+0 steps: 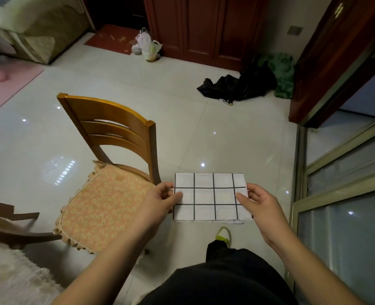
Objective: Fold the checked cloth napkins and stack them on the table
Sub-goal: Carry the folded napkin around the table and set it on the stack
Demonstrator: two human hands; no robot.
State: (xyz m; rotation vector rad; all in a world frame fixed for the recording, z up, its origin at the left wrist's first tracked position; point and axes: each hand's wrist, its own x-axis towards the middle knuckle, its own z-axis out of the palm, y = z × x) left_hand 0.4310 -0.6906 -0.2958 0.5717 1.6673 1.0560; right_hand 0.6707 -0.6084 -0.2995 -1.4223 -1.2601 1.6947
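— Where is the white cloth napkin with the black grid [211,197] sitting?

— It is hanging in the air over the pale tiled floor [226,133], folded, its long axis running side to side.

— And the grip?

— The left hand [163,200] is pinching its left edge, the right hand [258,200] its right; no table is showing, only a wooden chair with a patterned orange cushion [107,172] to the left.

Folded napkin [213,197] between left hand [160,201] and right hand [259,203], chair [107,172] to its left
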